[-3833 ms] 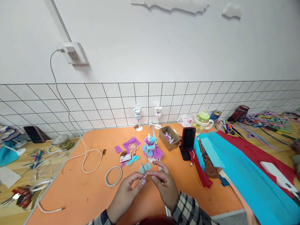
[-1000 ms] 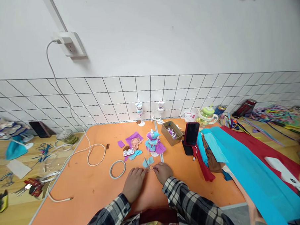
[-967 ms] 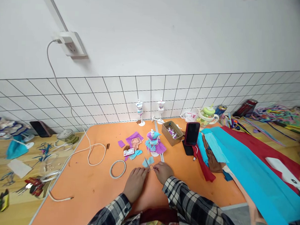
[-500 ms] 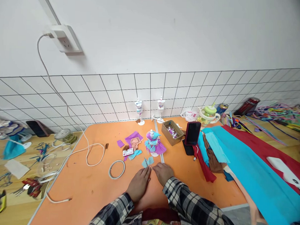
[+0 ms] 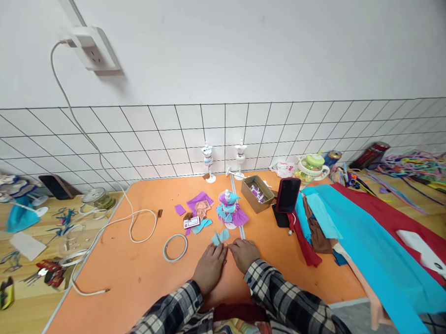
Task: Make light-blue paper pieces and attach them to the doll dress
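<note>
My left hand rests low on the orange table, its fingers together and pointing away from me. Close on its right, my right hand has its fingers drawn together towards the left fingertips. What lies between the fingertips is too small to make out. Just beyond them is a small light-blue piece of material. A small dress form in purple and blue crepe stands behind that piece. Purple scraps, peach scraps and a small white box lie to its left.
A tape ring and a white cable lie left on the orange table. Two bare forms, an open cardboard box and a propped phone stand behind. Blue sheets cover the right side.
The camera view has shifted slightly. Both hands stay close together at nearly the same spot, and the light-blue piece remains just beyond the fingertips.
</note>
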The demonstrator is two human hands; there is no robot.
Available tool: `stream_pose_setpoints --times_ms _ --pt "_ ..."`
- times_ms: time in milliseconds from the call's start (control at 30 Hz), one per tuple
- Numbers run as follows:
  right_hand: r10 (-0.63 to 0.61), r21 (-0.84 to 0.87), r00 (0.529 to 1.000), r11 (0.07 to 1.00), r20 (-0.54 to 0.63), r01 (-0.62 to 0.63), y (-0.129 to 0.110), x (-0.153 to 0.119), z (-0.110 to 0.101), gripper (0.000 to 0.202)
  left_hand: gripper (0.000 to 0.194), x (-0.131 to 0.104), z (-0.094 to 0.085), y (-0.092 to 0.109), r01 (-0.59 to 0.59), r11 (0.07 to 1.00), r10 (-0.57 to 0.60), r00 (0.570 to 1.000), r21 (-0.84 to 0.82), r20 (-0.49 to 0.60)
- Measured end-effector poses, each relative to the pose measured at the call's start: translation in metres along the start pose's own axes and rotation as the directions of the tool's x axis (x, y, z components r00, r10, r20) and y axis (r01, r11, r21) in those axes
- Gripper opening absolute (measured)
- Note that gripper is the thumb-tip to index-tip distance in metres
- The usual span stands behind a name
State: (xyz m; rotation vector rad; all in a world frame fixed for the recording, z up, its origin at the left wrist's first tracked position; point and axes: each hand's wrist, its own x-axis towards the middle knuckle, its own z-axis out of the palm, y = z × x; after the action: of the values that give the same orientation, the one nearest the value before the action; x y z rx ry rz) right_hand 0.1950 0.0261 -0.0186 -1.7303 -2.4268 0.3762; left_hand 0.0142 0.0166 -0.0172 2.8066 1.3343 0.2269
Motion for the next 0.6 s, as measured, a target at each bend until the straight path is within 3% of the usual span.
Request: stream_pose_setpoints --times_ms 167,367,600 --pt "0.043 0.022 0.999 0.999 -0.014 -0.043 0.007 -0.009 -0.003 0.028 0.039 -0.001 -0.004 0.000 -0.007 1.000 0.007 1.000 -0.022 0.001" --pt "-0.001 0.030 1.000 1.000 -0.001 0.001 0.004 -0.015 -0.007 0.041 0.040 -0.006 0.001 0.001 -0.018 0.999 0.018 1.000 -0.048 0.004" --pt "-0.004 0.063 1.000 0.998 0.018 0.003 -0.003 -0.008 -0.016 0.034 0.040 -0.009 0.006 -0.006 -0.011 0.995 0.012 1.000 -0.097 0.007"
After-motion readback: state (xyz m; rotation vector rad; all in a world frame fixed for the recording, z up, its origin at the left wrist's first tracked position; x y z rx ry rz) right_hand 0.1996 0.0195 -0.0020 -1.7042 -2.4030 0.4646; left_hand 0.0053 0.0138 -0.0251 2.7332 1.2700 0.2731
